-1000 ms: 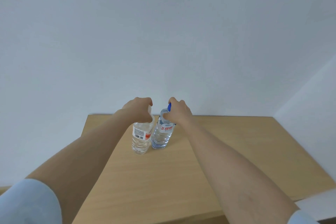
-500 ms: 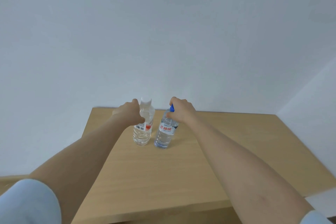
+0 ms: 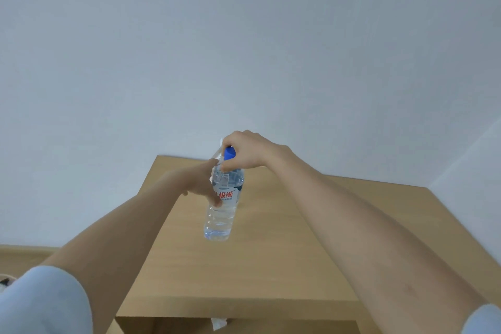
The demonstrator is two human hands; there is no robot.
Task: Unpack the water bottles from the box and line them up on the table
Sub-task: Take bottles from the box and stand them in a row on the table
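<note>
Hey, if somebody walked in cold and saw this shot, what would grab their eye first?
The blue-capped water bottle in the middle, standing on the light wooden table, with red lettering on its label. The right hand grips it from above at the cap, while the left hand sits against its left side, where a second clear bottle shows only in slivers behind. Everything else is bare pale wall.
</note>
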